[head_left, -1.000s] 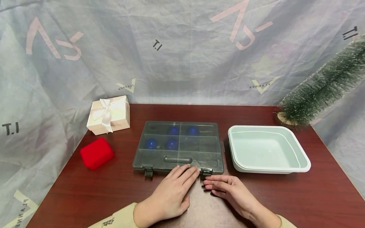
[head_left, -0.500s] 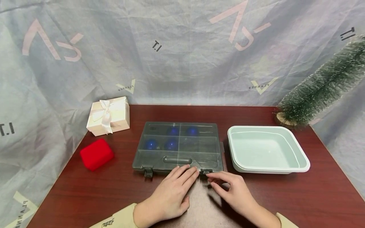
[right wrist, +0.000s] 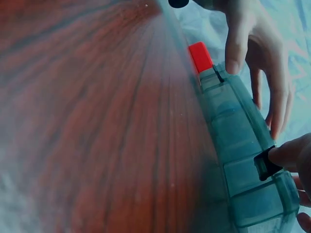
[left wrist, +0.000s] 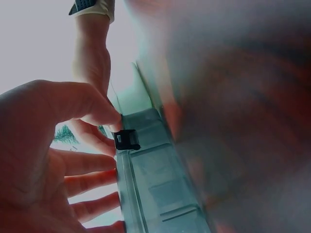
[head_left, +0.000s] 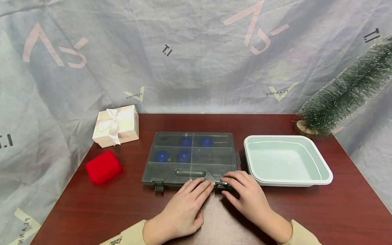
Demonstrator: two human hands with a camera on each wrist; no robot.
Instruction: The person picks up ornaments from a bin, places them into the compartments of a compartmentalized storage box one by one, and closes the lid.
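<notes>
A smoky clear compartment box (head_left: pixel 171 173) lies with its lid down at the middle of the table, several blue balls (head_left: pixel 184 156) showing through it. My left hand (head_left: pixel 183 207) rests its straight fingers on the lid's front edge. Just right of it, my right hand (head_left: pixel 249 195) has its fingertips on top of the lid. Its thumb presses the black right latch (right wrist: pixel 266 165) from the front, as the right wrist view shows, so latch and edge are pinched between. The left latch (head_left: pixel 159 187) hangs outward from the front edge.
A pale green plastic basin (head_left: pixel 288 183) stands right of the box. To the left are a red block (head_left: pixel 104 166) and a white gift box (head_left: pixel 128 126) with a ribbon bow. A small frosted tree (head_left: pixel 337 95) leans at the back right, before a grey cloth backdrop (head_left: pixel 196 61).
My right hand has moved from in front of the right latch up onto the lid's edge, its thumb now against the latch. The latch has swung up. My left hand stays put.
</notes>
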